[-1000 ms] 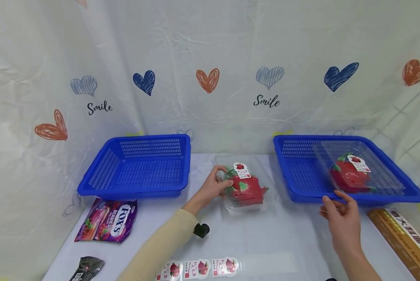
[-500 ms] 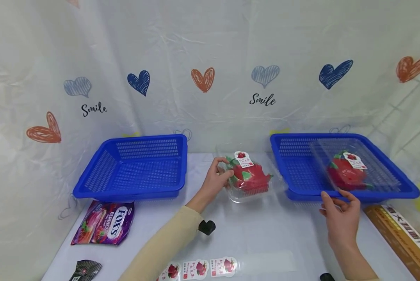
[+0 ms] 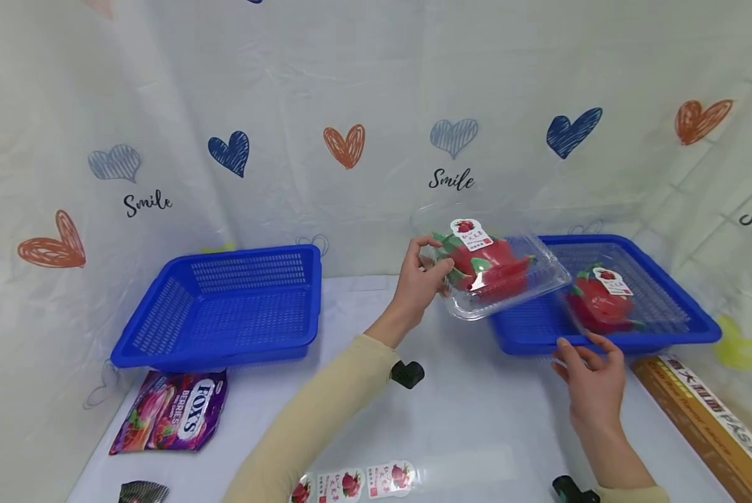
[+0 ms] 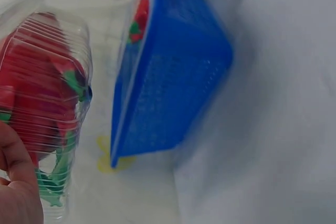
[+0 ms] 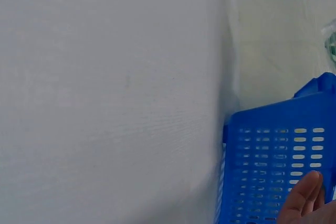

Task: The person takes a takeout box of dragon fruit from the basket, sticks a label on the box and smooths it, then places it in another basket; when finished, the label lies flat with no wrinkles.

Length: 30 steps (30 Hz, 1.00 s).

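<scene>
My left hand (image 3: pixel 421 283) grips the left side of a clear plastic clamshell box (image 3: pixel 542 269), its fingers and thumb bent around the edge. Inside lies a red dragon fruit (image 3: pixel 498 269) with green tips, under a white label (image 3: pixel 472 235). The box is tilted in the air, partly over the left end of the right blue basket (image 3: pixel 514 342). At that basket's front rim, my right hand (image 3: pixel 593 391) holds on with thumb and fingers. A second boxed dragon fruit (image 3: pixel 599 304), also labelled, rests in the basket. The left wrist view shows the held box's ribbed side close up.
Another blue basket (image 3: pixel 225 356) stands at the left with nothing in it. A purple candy bag (image 3: pixel 171 412) lies before it, near a dark packet (image 3: pixel 143 492). Dragon fruit stickers (image 3: pixel 391 479) lie along the front. A long pasta box (image 3: pixel 706 426) sits at the right.
My left hand has lifted the boxed dragon fruit off the table and carried it up and rightward toward the right basket. My right hand stays by that basket's front rim.
</scene>
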Motion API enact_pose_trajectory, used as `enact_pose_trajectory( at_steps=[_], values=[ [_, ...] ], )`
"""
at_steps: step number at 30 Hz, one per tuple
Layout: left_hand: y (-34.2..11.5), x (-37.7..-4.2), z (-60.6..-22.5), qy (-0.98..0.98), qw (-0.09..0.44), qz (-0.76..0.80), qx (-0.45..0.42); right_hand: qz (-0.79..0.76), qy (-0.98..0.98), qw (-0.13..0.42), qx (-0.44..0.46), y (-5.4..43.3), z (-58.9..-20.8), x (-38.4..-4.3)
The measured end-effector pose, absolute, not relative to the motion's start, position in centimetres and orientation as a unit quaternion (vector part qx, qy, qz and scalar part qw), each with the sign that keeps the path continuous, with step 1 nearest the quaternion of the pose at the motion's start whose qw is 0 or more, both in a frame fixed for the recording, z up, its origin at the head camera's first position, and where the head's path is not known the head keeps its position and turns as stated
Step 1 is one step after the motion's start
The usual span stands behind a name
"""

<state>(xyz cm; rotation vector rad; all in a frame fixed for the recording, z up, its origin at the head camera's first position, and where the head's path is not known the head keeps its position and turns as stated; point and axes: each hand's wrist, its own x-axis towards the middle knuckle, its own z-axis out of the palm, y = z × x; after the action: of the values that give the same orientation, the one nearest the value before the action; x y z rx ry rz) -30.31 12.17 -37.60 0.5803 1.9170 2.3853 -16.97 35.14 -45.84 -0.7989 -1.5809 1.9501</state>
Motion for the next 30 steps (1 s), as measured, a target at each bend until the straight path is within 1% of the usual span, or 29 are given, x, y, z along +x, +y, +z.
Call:
enact_pose_trajectory(
  at_steps=[4,10,15,20,25,30],
  values=[
    [14.3,-30.4,-37.0,0.604,0.012,0.773,0.194,0.750,-0.542,0.264,-0.271,35.1,-45.7,-17.2],
    [17.5,-30.5,-36.7,0.605,0.025,0.771,0.196,0.792,-0.478,0.282,-0.253,35.2,-45.2,-17.2],
    [19.4,-30.9,-36.9,0.623,0.014,0.760,0.182,0.784,-0.490,0.291,-0.246,35.0,-45.4,-17.2],
    [20.0,-31.6,-37.4,0.637,-0.001,0.755,0.155,0.769,-0.519,0.299,-0.223,34.8,-46.5,-18.2],
    [21.0,-31.8,-38.1,0.656,0.000,0.743,0.134,0.776,-0.515,0.290,-0.219,36.4,-48.4,-18.6],
    [22.1,-31.6,-38.7,0.668,0.022,0.732,0.133,0.773,-0.519,0.277,-0.236,37.2,-48.6,-18.4]
  ],
)
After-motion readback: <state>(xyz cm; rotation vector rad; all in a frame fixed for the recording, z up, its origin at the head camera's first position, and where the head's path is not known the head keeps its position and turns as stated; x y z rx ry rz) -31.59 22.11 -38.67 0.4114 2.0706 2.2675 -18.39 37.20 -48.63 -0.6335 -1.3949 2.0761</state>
